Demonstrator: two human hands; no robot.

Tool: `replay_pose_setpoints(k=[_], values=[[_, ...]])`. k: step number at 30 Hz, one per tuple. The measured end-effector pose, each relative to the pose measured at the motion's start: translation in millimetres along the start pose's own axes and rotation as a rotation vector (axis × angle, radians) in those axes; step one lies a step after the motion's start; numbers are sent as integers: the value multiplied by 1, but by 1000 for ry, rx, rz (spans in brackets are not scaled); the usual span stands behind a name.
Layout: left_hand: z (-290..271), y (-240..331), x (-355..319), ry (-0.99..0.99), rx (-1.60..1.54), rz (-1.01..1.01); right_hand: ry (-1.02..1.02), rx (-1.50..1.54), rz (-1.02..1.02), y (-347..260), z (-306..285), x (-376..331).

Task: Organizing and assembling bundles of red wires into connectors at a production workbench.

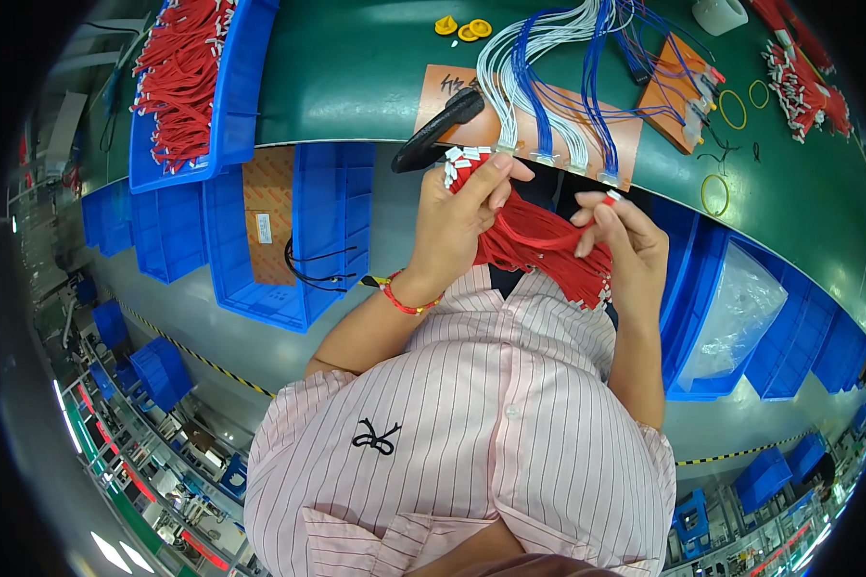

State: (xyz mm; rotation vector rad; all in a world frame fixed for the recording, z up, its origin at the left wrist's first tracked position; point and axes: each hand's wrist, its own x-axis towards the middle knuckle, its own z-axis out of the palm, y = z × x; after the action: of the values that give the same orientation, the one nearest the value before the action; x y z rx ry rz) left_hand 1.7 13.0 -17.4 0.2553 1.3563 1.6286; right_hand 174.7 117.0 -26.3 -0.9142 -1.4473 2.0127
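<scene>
My left hand (457,223) grips a thick bundle of red wires (539,245) near its white-tipped end, close to the green table's edge. My right hand (621,240) pinches a single red wire pulled out of the same bundle, its small white connector between thumb and fingertip. The bundle drapes between both hands over my striped pink shirt. A red bead bracelet sits on my left wrist.
On the green table (356,67) lie blue and white wire harnesses (558,87) over orange boards, a black tool (438,130), yellow rings and more red wires (799,87). A blue bin of red wires (188,82) sits left. Blue crates (298,231) stand on the floor.
</scene>
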Motion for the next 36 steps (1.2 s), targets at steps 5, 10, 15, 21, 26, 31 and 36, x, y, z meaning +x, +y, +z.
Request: replay_pose_setpoints(k=[5,10,15,21,26,31,36], values=[[-17,10,3,-190,-144,-148,65,-146,-67,3,6,2],[-22,12,-4,-229,-232,-244,75,-146,-43,1,8,5],[-29,10,-14,-187,-271,-288,64,-121,-31,-2,5,6],[-39,7,-19,-228,-237,-293,56,-42,14,-3,5,7],[-39,9,-16,-215,-214,-262,52,286,127,0,5,8],[-28,14,-8,-208,-79,-179,92,230,118,3,11,8],[-16,19,4,-222,7,-164,36,340,146,3,-2,6]])
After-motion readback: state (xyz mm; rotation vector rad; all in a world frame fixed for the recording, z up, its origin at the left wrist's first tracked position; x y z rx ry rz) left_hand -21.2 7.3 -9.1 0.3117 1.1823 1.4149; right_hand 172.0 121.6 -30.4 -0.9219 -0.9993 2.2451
